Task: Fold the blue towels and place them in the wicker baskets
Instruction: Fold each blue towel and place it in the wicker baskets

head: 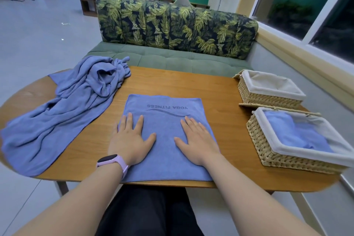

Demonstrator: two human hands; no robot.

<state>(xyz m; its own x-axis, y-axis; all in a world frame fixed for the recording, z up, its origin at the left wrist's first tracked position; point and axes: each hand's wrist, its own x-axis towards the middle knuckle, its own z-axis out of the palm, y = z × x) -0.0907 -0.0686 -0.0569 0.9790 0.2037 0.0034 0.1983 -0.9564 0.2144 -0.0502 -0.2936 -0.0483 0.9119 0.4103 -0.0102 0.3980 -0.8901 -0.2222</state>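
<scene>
At the left, soft crumpled blue towels (63, 113) are heaped on the wooden table (220, 97). At centre, a squared folded towel (164, 166) is pressed by the flat, spread left hand (130, 140) and right hand (197, 140). At the right, two cloth-lined woven baskets are set: the far basket (268, 99), and the near basket (268, 145) with a blue towel inside.

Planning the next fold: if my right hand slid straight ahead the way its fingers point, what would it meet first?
Probably nothing solid: the right hand would cross the flat blue printed towel, its lettering, then bare wooden table. The wicker baskets sit off to the right.

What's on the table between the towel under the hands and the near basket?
Nothing: the head view shows only bare table between the flat towel and the near basket.
</scene>
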